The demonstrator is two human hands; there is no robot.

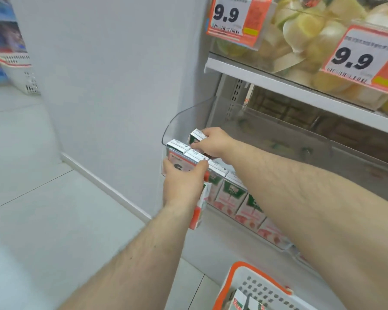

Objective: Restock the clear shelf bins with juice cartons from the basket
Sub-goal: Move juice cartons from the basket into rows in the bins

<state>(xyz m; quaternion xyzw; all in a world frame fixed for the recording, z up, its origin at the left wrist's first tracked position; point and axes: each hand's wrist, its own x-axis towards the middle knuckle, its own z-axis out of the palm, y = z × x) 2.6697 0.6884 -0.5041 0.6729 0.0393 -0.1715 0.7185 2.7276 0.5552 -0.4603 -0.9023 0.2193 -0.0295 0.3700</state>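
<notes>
Small white juice carton with green-and-pink print (197, 136) — pinched by right hand (213, 143) at the left end of the clear plastic shelf bin (188, 117), above a row of like cartons (231, 193). Left hand (184, 184) grips another carton (198, 211) at the bin's front edge; open room behind. White-and-orange basket (255, 285) — below

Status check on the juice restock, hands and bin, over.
Right hand grips a carton inside the clear bin. Left hand holds another carton at the bin front. Basket below, cartons remaining. Nothing blocking.
</notes>
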